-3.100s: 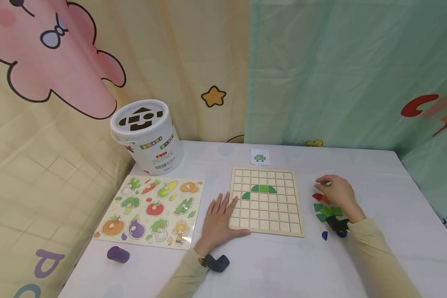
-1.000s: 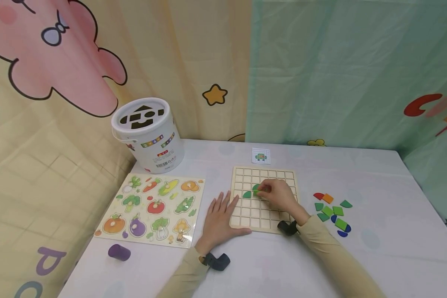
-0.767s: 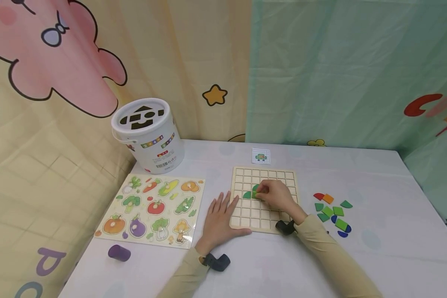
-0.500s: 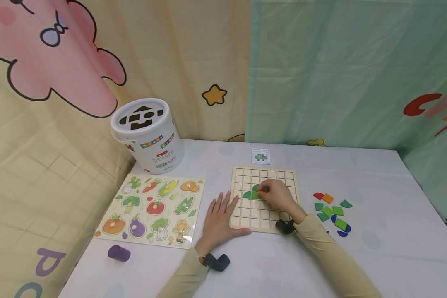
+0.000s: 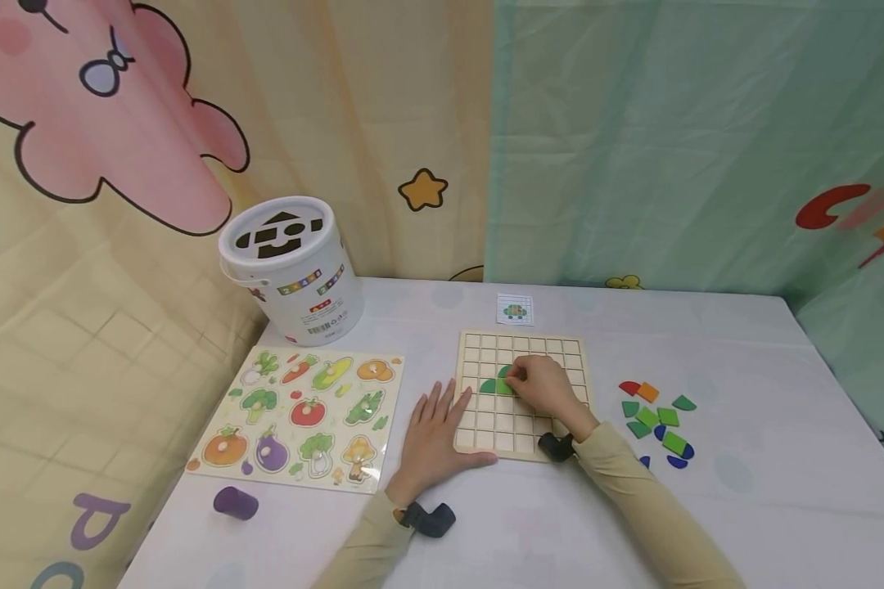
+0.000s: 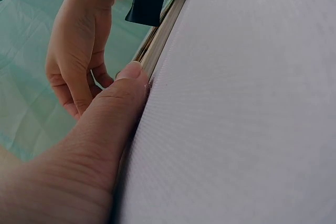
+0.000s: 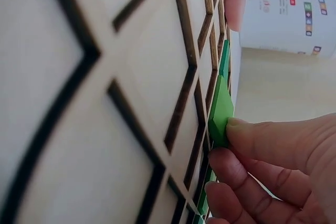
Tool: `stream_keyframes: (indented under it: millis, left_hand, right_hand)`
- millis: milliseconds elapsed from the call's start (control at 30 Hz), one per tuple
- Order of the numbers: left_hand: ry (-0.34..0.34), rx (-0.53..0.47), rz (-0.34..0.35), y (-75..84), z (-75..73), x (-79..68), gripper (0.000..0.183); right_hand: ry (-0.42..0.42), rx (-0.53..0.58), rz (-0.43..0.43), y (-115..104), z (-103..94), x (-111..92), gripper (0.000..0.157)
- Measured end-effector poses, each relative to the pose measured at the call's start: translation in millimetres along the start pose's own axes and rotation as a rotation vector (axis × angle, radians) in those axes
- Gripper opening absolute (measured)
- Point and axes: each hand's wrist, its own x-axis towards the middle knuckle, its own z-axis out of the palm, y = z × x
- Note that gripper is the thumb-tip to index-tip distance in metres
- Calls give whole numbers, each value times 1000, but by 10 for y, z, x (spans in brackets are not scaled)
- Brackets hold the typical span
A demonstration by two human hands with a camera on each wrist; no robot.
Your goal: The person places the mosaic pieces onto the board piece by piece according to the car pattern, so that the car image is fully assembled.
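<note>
A wooden grid board (image 5: 516,446) lies on the table. My left hand (image 5: 433,446) rests at its lower left corner with fingers spread, the thumb along the near edge; in the left wrist view the thumb (image 6: 113,114) touches the board's side. Over the board, my right hand (image 5: 548,384) pinches a light green square tile (image 7: 220,111) between thumb and fingertips, at a cell right of a dark green quarter-circle tile (image 5: 488,386). Another quarter-circle tile (image 5: 506,371) shows just above. My right hand hides the tiles behind it.
Loose red, orange, green and blue tiles (image 5: 668,418) lie right of the board. A small pattern card (image 5: 515,310) sits behind it. To the left are a vegetable puzzle (image 5: 295,417), a white bucket (image 5: 295,270) and a purple cylinder (image 5: 236,503).
My right hand has moved left from the loose tiles to the board, bringing the light green square, which tilted at first and now lies flatter in its cell. My left hand stays put.
</note>
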Motion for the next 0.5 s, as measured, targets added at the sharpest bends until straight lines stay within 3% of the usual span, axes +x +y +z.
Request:
stream_keyframes:
  millis: [500]
  left_hand:
    - [-5,2,-4,-7,4,-1,108]
  right_hand:
    - [-51,10,-16,19,-30,-53,8]
